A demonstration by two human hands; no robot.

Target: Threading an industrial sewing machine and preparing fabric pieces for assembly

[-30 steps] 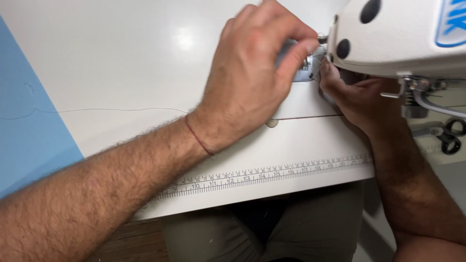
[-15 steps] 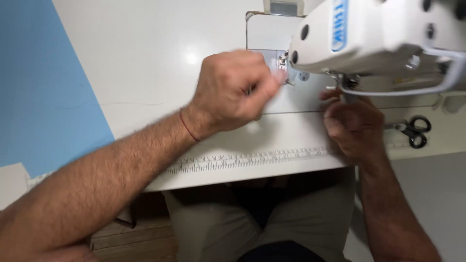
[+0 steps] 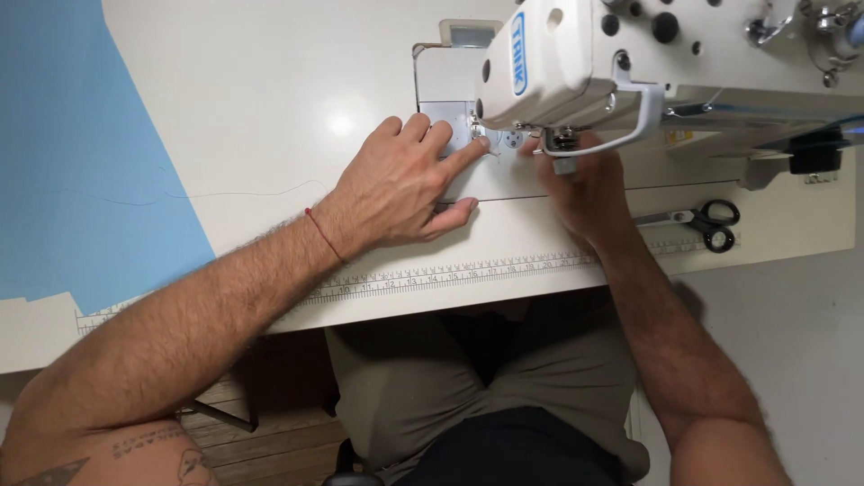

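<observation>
A white sewing machine stands on a white table. My left hand lies flat on the table with its fingers spread. Its index fingertip reaches the metal needle plate beside the needle. My right hand is tucked under the machine head at the presser foot. Its fingertips are hidden by the machine, so I cannot tell whether it pinches anything. A thin thread trails left across the table from my left wrist.
Black-handled scissors lie on the table right of my right hand. A ruler strip runs along the front edge. A blue sheet covers the table's left part. My knees are under the table.
My view has pulled back and up from the machine. My left hand has flattened from a curled pose at the needle to spread fingers. My right hand stays under the machine head.
</observation>
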